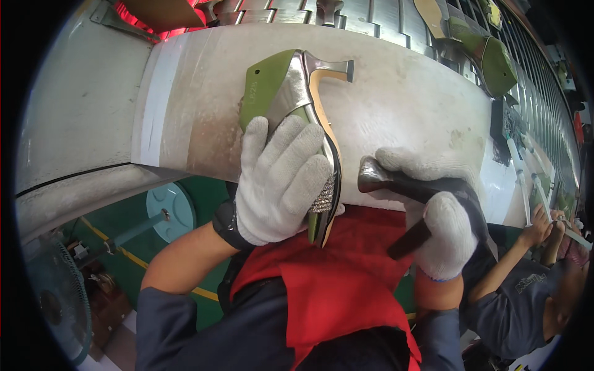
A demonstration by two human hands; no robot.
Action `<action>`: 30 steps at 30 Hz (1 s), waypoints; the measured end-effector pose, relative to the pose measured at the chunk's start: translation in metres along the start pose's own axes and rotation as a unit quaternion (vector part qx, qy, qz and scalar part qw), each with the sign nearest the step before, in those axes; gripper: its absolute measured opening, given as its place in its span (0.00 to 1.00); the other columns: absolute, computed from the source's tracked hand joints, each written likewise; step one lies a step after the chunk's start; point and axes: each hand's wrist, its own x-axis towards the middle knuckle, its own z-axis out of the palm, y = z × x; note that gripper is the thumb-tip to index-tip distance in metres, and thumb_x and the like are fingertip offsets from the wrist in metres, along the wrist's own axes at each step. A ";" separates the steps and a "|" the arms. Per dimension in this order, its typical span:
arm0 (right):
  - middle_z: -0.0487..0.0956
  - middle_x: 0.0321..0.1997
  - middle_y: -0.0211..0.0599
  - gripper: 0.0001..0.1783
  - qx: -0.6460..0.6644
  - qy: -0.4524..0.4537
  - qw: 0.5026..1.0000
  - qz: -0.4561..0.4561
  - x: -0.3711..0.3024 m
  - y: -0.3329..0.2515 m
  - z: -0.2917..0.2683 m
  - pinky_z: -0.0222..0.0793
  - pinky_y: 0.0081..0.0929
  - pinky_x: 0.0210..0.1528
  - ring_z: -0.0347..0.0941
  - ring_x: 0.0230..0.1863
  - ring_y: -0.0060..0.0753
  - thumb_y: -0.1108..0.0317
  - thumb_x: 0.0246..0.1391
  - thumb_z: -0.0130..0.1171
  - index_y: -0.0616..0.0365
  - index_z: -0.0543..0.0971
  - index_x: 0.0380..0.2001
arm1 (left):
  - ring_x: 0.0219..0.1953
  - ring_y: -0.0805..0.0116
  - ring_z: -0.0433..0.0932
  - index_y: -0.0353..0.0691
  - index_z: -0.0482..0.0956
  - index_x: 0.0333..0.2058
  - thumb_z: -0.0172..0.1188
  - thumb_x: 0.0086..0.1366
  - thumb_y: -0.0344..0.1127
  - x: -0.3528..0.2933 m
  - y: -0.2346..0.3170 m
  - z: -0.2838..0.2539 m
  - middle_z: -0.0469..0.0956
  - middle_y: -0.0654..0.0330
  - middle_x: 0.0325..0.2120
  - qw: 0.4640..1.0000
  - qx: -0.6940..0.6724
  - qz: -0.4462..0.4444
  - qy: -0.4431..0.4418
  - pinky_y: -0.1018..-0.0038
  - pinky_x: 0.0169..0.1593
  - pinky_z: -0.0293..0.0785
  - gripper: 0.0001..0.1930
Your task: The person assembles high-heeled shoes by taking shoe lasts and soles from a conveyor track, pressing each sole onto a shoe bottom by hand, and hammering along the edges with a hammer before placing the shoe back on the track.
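A silver high-heeled shoe [301,80] lies on its side on the pale worktable, built around a green shoe last [267,89]. Its thin heel points to the right and its tan sole edge faces right. My left hand [283,176], in a white knitted glove, is closed over the front of the shoe. Glittering trim shows beside the fingers, and the toe hangs near the table's front edge. To the right, my gloved right hand [447,229] grips a dark metal hammer [402,184] with a rounded face. A brown handle end sticks out below the fist.
Behind the worktable [396,117] runs a slatted metal conveyor [352,18] with another shoe on a green last [495,65] at its right. A red glow lights the far left. At the right edge a co-worker's hands [541,229] are busy. A fan [59,303] stands lower left.
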 end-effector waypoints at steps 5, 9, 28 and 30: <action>0.79 0.63 0.73 0.37 0.037 -0.046 0.998 -0.014 0.022 0.002 0.020 0.79 0.60 0.67 0.80 0.64 0.69 0.52 0.72 0.55 0.83 0.72 0.64 | 0.67 0.35 0.76 0.37 0.69 0.64 0.69 0.71 0.44 -0.007 -0.002 0.001 0.76 0.39 0.63 1.000 -0.016 -0.017 0.014 0.32 0.79 0.47 0.30; 0.80 0.63 0.69 0.35 0.185 0.011 0.982 0.031 0.010 0.035 0.030 0.79 0.60 0.67 0.81 0.64 0.66 0.54 0.73 0.54 0.80 0.74 0.64 | 0.65 0.35 0.77 0.38 0.70 0.63 0.69 0.69 0.39 -0.007 -0.004 -0.006 0.77 0.41 0.63 0.999 -0.034 -0.016 -0.010 0.31 0.80 0.46 0.28; 0.82 0.62 0.64 0.27 0.102 -0.072 0.992 0.014 0.024 -0.010 0.008 0.80 0.53 0.67 0.81 0.63 0.57 0.67 0.69 0.62 0.79 0.75 0.62 | 0.68 0.41 0.76 0.43 0.74 0.63 0.69 0.67 0.34 0.000 -0.005 0.000 0.79 0.49 0.64 1.000 -0.023 0.008 -0.007 0.34 0.81 0.47 0.26; 0.80 0.64 0.64 0.34 -0.001 -0.062 0.998 0.025 0.018 -0.019 0.015 0.77 0.58 0.70 0.78 0.67 0.62 0.61 0.65 0.65 0.79 0.74 0.65 | 0.67 0.42 0.77 0.43 0.74 0.62 0.69 0.65 0.31 0.001 -0.004 -0.003 0.79 0.50 0.63 1.000 -0.023 0.006 -0.017 0.35 0.81 0.47 0.27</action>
